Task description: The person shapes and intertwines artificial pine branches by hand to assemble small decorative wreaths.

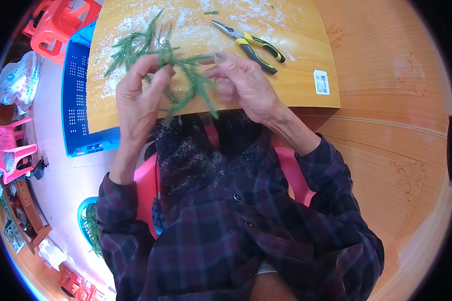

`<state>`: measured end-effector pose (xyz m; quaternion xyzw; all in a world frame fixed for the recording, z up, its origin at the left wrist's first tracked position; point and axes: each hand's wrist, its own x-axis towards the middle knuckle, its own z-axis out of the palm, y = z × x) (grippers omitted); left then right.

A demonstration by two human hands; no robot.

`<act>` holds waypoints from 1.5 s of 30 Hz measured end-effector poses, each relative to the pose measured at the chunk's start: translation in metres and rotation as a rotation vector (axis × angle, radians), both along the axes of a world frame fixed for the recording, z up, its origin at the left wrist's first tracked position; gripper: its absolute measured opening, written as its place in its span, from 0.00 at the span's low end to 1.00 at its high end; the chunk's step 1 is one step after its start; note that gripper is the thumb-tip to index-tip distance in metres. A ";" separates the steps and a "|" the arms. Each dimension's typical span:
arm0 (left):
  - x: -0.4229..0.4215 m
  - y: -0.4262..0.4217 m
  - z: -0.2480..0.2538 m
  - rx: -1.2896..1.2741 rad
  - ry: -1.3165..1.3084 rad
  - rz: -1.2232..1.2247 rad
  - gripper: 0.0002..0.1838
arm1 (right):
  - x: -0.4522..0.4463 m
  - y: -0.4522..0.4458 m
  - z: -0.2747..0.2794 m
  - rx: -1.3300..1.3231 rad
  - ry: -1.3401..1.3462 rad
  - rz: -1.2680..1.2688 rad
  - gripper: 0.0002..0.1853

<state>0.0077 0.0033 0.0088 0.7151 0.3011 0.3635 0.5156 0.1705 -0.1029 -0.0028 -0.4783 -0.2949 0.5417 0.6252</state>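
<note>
My left hand [144, 85] pinches an artificial pine branch [198, 83] at its middle, between thumb and fingers, above the table's near edge. Green needled sprigs fan out from the grip, some of them blurred, and a thin dark wire stands up by the fingers. My right hand [243, 83] is closed at the right side of the branch, its thumb and forefinger on the end of one sprig. Beyond my right hand lie long-nose pliers [248, 44] with yellow and black handles, their jaws pointing to the upper left.
White flakes are scattered over the yellow wooden table [306, 60], which carries a white label [321, 82]. A blue plastic crate [77, 100] stands against its left side. Lower left is a blue basket [87, 204] of greenery. A wooden panel [386, 75] rises on the right.
</note>
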 end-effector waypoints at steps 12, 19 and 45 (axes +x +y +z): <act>0.001 0.005 -0.011 -0.018 -0.019 0.062 0.10 | -0.005 0.003 -0.008 0.031 -0.324 0.098 0.14; 0.005 0.010 0.010 0.702 0.220 -0.020 0.16 | -0.005 0.003 0.002 0.083 -0.428 0.034 0.10; 0.006 0.010 -0.008 -0.498 -0.097 -0.027 0.11 | 0.000 0.006 0.012 0.071 -0.122 -0.043 0.17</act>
